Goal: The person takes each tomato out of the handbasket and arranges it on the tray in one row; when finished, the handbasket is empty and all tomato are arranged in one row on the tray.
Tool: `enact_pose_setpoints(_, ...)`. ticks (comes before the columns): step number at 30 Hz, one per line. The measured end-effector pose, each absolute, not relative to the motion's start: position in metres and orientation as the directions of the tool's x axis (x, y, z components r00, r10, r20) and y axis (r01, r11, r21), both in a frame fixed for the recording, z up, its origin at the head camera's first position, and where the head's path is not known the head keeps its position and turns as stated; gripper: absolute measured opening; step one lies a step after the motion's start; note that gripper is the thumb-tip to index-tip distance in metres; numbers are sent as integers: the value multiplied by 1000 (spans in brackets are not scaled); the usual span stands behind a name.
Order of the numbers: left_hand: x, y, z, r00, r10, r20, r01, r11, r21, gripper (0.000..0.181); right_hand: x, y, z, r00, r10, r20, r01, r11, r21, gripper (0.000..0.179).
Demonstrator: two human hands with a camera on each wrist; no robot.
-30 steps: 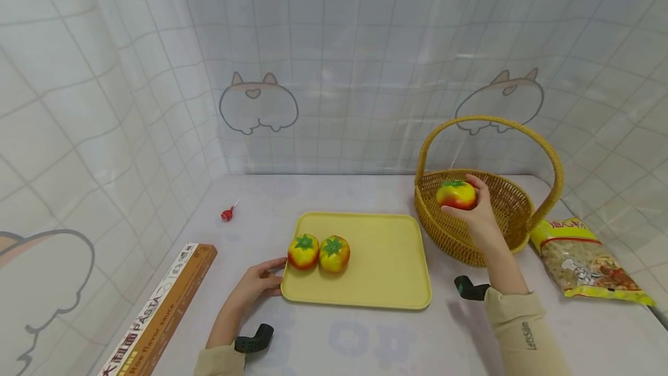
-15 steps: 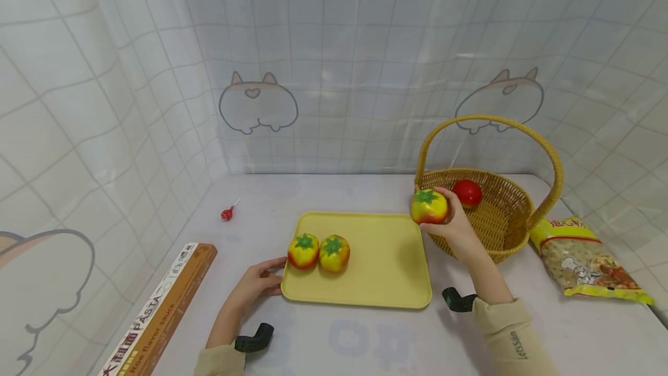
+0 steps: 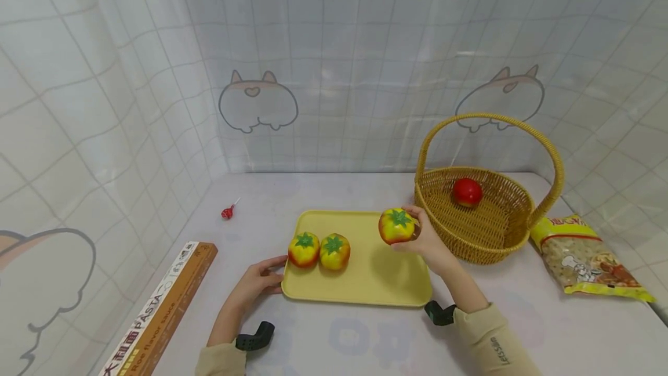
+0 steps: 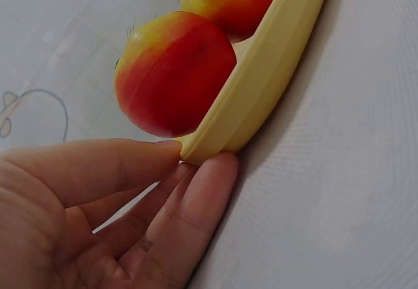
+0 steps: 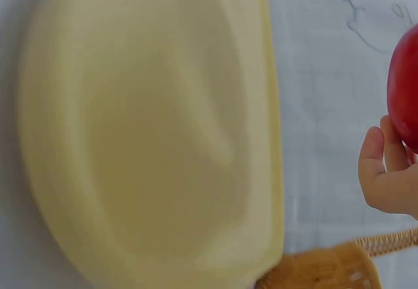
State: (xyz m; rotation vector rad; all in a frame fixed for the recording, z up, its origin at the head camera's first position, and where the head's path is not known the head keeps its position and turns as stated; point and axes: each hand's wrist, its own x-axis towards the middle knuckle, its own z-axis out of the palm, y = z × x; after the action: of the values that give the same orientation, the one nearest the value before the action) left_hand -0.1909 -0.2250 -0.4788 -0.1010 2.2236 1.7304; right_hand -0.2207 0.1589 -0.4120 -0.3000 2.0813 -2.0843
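In the head view, my right hand (image 3: pixel 424 238) holds a red-and-yellow tomato (image 3: pixel 395 226) with a green star-shaped calyx over the right part of the yellow tray (image 3: pixel 365 296). Its red underside (image 5: pixel 406 93) shows at the edge of the right wrist view. Two similar tomatoes, a left one (image 3: pixel 304 250) and a right one (image 3: pixel 334 252), sit side by side on the tray's left part. My left hand (image 3: pixel 257 281) pinches the tray's left edge; in the left wrist view the thumb and a fingertip (image 4: pixel 215 171) meet at the rim.
A wicker basket (image 3: pixel 469 237) with a tall handle stands at the right, with a red fruit (image 3: pixel 467 192) inside. Beside it lies a pasta bag (image 3: pixel 587 260). At the left are a long pasta box (image 3: pixel 162 306) and a red lollipop (image 3: pixel 227 212).
My right hand has carried the tomato out of the basket, leftward and toward me, to above the tray. The red fruit in the basket has come into sight. My left hand stays put.
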Motion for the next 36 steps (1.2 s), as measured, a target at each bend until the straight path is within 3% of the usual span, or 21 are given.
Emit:
enact_pose_setpoints(9, -190, -225, -477, -948, 135, -289, -245, 272, 931, 50, -219, 130, -432, -953, -297, -54, 37, 61, -997, 89)
enact_pose_setpoints(14, -189, -225, -476, -944, 150, -293, -248, 263, 933, 51, -220, 120, -441, -953, -289, -91, 32, 204, -978, 95)
enact_pose_setpoints(19, -189, -224, -473, -947, 152, -283, -238, 259, 936, 50, -221, 113, -445, -944, -312, -103, -3, 321, -947, 88)
enact_pose_setpoints(36, -190, -224, -479, -949, 152, -276, -233, 253, 939, 50, -226, 105, -454, -934, -350, -70, -70, 373, -925, 90)
